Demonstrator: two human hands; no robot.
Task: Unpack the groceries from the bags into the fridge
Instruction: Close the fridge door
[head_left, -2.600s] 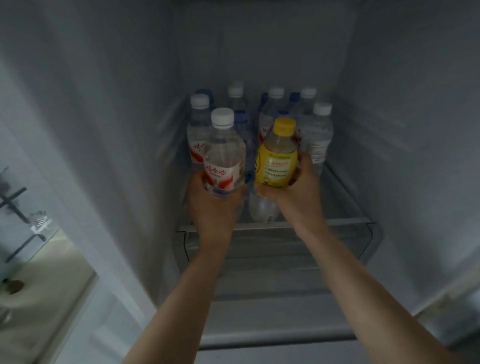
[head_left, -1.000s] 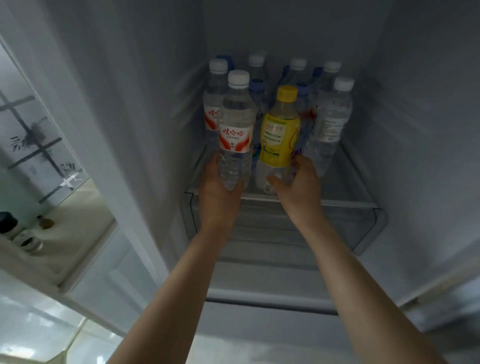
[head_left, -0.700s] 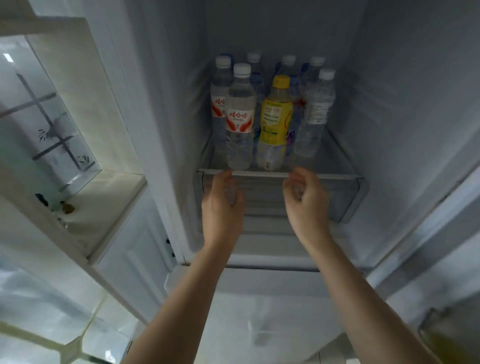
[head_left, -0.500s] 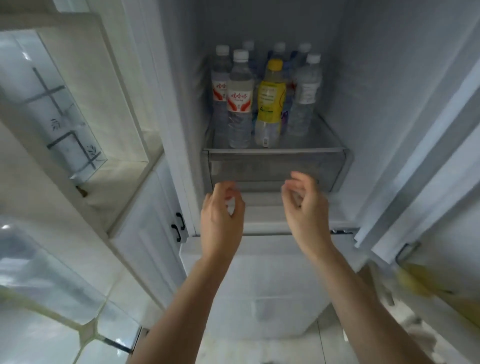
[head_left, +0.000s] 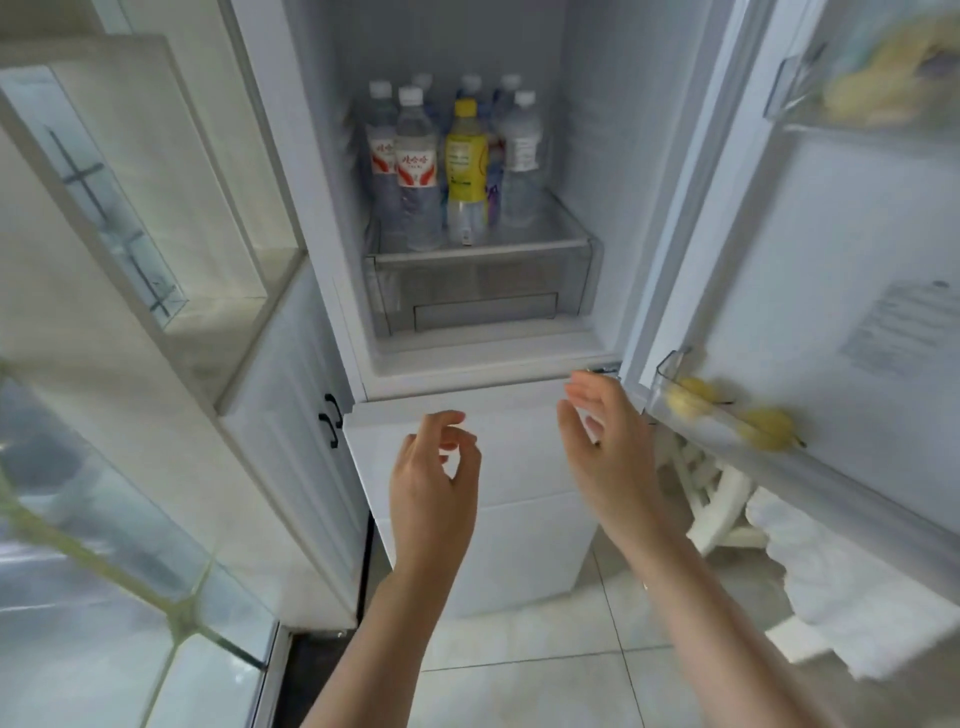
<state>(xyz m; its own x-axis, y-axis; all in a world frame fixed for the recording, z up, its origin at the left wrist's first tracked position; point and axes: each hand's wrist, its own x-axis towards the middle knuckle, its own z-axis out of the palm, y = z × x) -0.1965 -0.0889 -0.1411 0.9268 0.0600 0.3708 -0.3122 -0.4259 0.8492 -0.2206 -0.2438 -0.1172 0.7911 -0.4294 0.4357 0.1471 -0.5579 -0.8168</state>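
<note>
Yellow bottle x1 among approx. 7 clear ones on shelf; below shelf, both hands' fingers loosely curled, holding nothing: left hand, right hand.

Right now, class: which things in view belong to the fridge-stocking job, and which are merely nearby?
Job: yellow-labelled bottle; clear red-labelled water bottle; clear plastic fridge shelf; empty left hand; empty right hand.

Nearby: glass-fronted white cabinet; white folding stool.

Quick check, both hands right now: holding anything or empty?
Left hand: open, fingers loosely curled, holding nothing.
Right hand: open, fingers relaxed, holding nothing.
</note>
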